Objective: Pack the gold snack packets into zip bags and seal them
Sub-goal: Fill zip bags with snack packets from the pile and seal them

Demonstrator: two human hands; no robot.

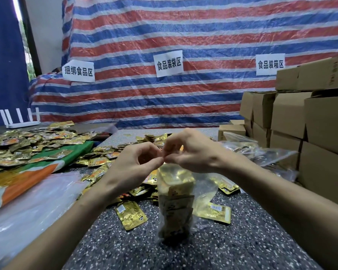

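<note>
Left hand (133,162) and right hand (193,152) pinch the top of one packet-stuffed zip bag (176,207), upright mid-worktop (242,240). Loose gold packets (37,141) beyond counting; three signs (169,63) on striped tarp (183,26).

striped tarp (183,36), 3 paper signs (169,63), cardboard boxes (293,117), white router (21,121)

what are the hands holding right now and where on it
The left hand and right hand both pinch the zip bag by its top edge; gold packets are stacked inside.
</note>
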